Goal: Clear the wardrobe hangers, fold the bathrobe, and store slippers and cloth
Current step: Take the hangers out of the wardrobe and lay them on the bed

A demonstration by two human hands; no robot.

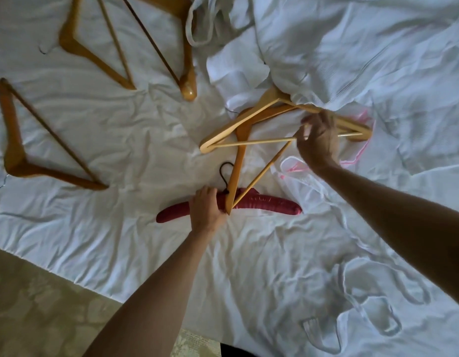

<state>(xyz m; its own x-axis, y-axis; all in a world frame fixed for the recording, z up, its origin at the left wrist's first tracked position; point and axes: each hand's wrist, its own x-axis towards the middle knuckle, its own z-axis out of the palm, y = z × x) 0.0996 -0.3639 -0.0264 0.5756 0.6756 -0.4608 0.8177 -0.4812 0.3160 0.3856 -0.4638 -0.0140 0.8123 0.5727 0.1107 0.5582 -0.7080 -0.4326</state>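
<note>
Left fingers [206,199] around padded hanger [264,203]

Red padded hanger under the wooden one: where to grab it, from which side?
Judging by how it lies, grip the red padded hanger on its bare right arm, coming straight down from above. The left hand already holds its middle, a wooden hanger crosses there, and the hook is thin and partly covered.

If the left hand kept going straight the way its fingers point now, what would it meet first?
The left hand already grips the red padded hanger. Straight beyond its fingers lies that hanger's dark hook, then bare bed sheet; depth is uncertain.
</note>
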